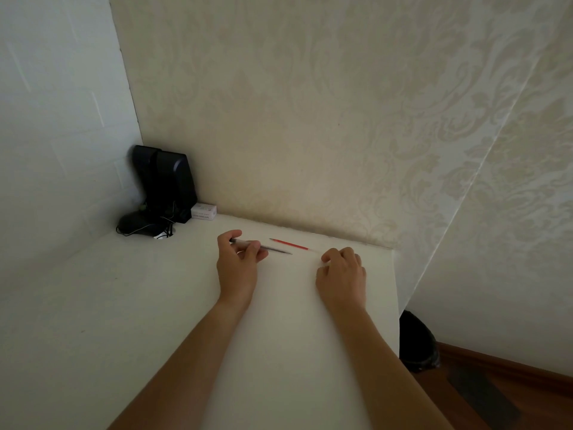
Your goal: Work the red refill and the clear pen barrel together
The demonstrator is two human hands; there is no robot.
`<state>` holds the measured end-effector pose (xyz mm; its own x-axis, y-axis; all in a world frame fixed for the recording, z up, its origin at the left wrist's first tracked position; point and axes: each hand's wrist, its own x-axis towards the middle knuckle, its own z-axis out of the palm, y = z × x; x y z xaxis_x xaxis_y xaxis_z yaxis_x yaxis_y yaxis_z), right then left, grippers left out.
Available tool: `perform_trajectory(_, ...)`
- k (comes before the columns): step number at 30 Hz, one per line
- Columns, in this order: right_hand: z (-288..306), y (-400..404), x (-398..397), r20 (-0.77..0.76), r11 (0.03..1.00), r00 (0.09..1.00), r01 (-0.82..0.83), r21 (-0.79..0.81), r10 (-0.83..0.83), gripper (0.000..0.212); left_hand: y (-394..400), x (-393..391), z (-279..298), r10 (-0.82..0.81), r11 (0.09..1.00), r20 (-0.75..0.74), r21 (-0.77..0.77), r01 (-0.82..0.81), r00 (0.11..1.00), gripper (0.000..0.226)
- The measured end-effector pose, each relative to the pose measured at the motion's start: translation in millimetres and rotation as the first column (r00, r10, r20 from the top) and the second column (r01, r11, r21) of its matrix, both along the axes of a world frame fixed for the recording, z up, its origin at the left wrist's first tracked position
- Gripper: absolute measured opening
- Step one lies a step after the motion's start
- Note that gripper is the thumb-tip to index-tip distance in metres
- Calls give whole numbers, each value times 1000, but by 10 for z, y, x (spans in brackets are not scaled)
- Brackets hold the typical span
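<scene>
The left hand point(237, 262) pinches a clear pen point(262, 246) above the white bench point(124, 305). The right hand point(341, 274) pinches one end of a red refill point(290, 244) lying on the bench.

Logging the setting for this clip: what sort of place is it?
Probably a home desk corner: a white desk against patterned wallpaper, black speakers in the corner, and pens at the hands.

You see a matt, smooth white desk point(155, 305); a clear plastic pen point(263, 246); a glossy black plastic speaker point(169, 178); embossed wallpaper point(372, 119); polished wood floor point(496, 383).
</scene>
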<state>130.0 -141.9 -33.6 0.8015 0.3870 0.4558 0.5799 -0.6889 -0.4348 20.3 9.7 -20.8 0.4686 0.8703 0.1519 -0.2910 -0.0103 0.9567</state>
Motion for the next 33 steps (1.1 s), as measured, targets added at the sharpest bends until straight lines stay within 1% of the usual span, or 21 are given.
perform_trajectory(3,-17,14,21,23,999,999,-50,13,50,18,10,3,0,-7,1000,-5,5,7,1000,31)
perform_trajectory(5,-13,24,18,69,997,995,-79,6,79,17,9,1,0,-13,1000,-13,7,13,1000,30)
perform_trajectory(8,18,48,-3,122,984,978,-175,37,169,17,2,1,7,-19,1000,-31,16,19,999,28)
perform_trajectory(12,19,59,4,143,949,947,-301,94,286,14,-10,8,12,-39,999,-44,20,40,998,27)
perform_trajectory(18,53,65,-24,147,898,904,-420,134,401,12,-37,6,29,-65,997,-49,26,67,997,27)
perform_trajectory(23,71,68,-37,153,874,885,-460,153,439,11,-44,2,30,-110,992,-52,57,113,993,26)
perform_trajectory(28,77,55,-23,99,874,899,-437,211,426,21,-40,-3,33,-107,993,-43,39,108,993,26)
perform_trajectory(32,84,45,-23,91,895,917,-399,198,389,16,-33,12,43,-130,991,-37,15,131,991,8)
perform_trajectory(33,90,45,-25,89,897,919,-394,198,384,15,-30,13,48,-134,991,-37,4,135,990,8)
